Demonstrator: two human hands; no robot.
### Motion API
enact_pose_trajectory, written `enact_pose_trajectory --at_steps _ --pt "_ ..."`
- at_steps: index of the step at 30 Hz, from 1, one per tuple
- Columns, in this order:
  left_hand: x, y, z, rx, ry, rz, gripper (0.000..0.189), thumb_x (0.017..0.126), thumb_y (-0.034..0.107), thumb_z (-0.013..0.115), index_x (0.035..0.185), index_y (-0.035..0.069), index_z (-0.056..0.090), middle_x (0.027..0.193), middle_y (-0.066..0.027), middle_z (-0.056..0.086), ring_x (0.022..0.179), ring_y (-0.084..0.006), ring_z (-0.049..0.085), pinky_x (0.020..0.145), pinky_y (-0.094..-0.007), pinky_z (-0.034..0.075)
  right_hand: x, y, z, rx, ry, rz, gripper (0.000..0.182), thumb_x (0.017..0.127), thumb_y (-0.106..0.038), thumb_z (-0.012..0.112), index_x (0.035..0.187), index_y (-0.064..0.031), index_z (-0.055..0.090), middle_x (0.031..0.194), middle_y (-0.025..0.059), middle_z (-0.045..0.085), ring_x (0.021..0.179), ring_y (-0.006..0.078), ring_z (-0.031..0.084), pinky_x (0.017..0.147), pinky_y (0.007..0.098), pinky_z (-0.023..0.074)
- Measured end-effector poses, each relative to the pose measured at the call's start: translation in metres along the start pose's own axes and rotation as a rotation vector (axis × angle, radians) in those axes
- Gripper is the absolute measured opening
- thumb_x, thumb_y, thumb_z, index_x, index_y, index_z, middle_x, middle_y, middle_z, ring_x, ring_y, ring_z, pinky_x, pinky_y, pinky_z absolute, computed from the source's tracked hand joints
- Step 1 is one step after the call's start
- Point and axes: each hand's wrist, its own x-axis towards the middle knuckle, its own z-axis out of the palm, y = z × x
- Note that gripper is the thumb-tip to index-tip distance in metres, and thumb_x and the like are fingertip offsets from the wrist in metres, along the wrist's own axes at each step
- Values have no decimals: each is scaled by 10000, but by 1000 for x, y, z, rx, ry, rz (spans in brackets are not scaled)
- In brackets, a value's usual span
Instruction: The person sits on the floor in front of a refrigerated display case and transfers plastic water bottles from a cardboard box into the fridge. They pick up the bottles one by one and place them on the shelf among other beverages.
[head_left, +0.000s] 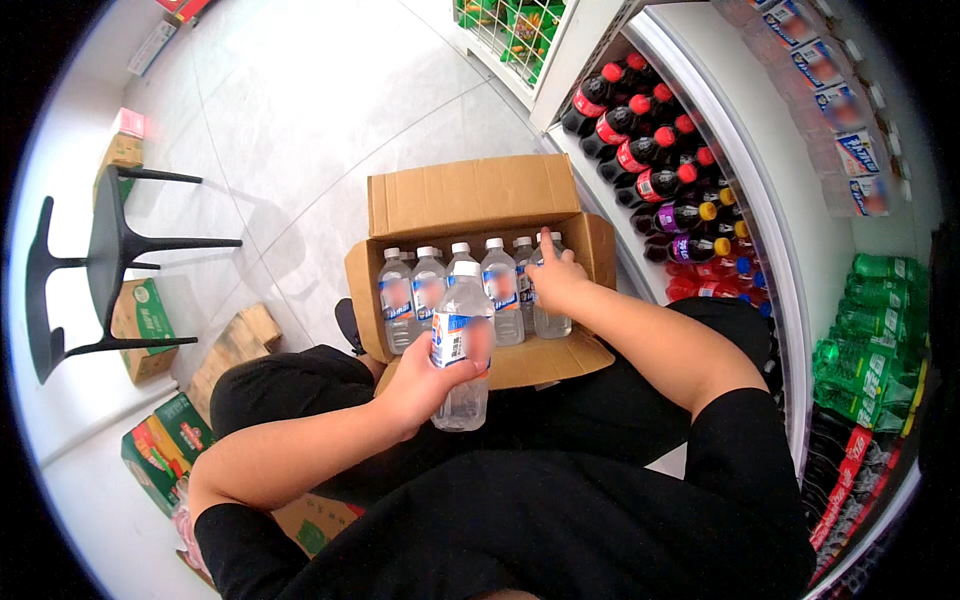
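In my left hand (439, 379) is a clear plastic bottle (461, 401) with a white cap and a blue, white and orange label, held upright in front of the carton. Ahead of my legs stands an open cardboard box (472, 196) with its flaps spread. Several matching bottles stand upright inside, among them one in the front row (503, 300). My right hand (559, 279) reaches into the box's right end and grips the upper part of another bottle (553, 322). Its index finger extends up by the cap, and the hand hides part of that bottle.
Right of the box, an open cooler holds cola bottles (622, 124), purple-labelled bottles (690, 217) and green soda bottles (870, 345). More clear bottles (832, 97) line a shelf. At left are a black chair (109, 240), a carton (142, 330) and a wooden piece (232, 352).
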Motion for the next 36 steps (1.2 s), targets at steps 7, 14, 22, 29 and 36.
enact_pose_trajectory --at_steps 7,14,22,29,36 --pt "-1 6 3 -16 17 8 423 878 139 752 1230 27 545 1094 -81 660 1001 -170 644 903 -355 522 -1 6 19 -241 -16 -17 392 820 -171 732 1204 -90 731 1574 144 374 1299 430 439 1000 519 457" --pt "1 5 1 -31 21 -10 409 881 183 781 1184 19 561 1062 -78 667 958 -151 647 852 -328 529 -5 -8 -8 -136 -310 -117 353 895 -242 671 1204 -79 721 1245 167 674 1230 375 588 904 500 525" --pt "2 2 -1 -49 -78 -81 462 893 221 778 1234 14 545 1087 -72 666 950 -148 653 791 -320 547 -68 -47 -70 1783 -663 -267 585 864 -226 676 1417 -195 489 1084 42 619 977 185 605 884 498 509" --pt "-5 15 5 -51 -204 -159 488 920 157 728 1339 45 505 1116 -75 655 1013 -162 652 773 -312 573 -61 -57 -32 1850 -359 -133 691 822 -252 807 1399 -93 461 1151 79 618 1033 205 611 887 434 518" --pt "1 26 -3 150 -340 48 275 981 82 622 1246 23 573 1155 -102 669 1039 -180 664 865 -323 552 -24 -22 -45 971 255 9 848 683 -303 888 1347 17 467 1248 217 638 1149 326 637 966 414 513"
